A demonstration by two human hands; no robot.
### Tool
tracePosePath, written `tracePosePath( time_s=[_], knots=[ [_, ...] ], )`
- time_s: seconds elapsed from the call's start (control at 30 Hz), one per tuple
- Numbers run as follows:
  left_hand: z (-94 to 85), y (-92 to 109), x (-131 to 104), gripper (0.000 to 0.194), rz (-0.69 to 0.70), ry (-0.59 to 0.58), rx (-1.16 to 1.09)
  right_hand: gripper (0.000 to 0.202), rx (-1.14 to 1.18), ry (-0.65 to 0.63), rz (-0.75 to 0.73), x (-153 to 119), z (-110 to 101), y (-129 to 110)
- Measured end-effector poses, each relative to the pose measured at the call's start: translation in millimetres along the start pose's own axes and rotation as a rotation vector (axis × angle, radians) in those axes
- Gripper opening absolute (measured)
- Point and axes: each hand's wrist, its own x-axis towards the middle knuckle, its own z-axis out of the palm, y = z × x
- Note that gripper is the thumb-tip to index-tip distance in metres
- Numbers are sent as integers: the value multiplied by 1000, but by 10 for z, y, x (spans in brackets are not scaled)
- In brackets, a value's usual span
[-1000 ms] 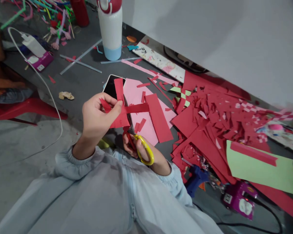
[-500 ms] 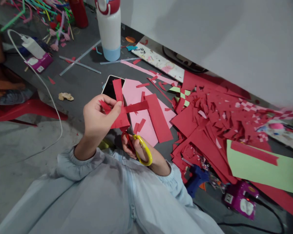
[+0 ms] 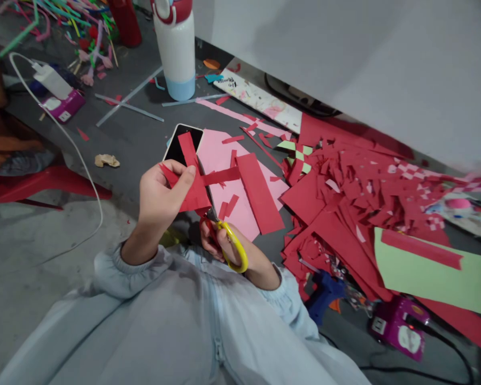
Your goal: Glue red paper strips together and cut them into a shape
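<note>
Here the left hand (image 3: 162, 190) pinches red paper (image 3: 195, 199), thumb against fingers; the right hand (image 3: 225, 243) is curled round the scissors (image 3: 211, 214) (one yellow loop, one red), blades at the paper's edge, all above the desk (image 3: 136, 141), near the pink sheet (image 3: 244, 214) and phone (image 3: 173, 148).

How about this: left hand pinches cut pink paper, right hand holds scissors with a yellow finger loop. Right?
One slip: the head view shows the left hand pinching cut red paper, not pink. The right hand does hold scissors with a yellow finger loop.
</note>
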Motion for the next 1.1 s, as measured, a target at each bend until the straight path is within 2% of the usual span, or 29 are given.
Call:
tracePosePath(
  time_s=[0.2, 0.47, 0.73, 1.1],
  knots=[
    [-21, -6, 5, 19, -7, -16, 16, 52, -12, 12, 0, 0, 2, -21],
    [-8, 62, -21, 25, -62, -8, 32, 49, -21, -9, -2, 5, 71, -212],
    [-46, -12, -5, 20, -105, -32, -23, 47, -22, -14, -22, 2, 23, -109],
    [-64, -2, 1, 19, -130, -37, -72, 49, -67, -25, -9, -5, 14, -119]
  ],
)
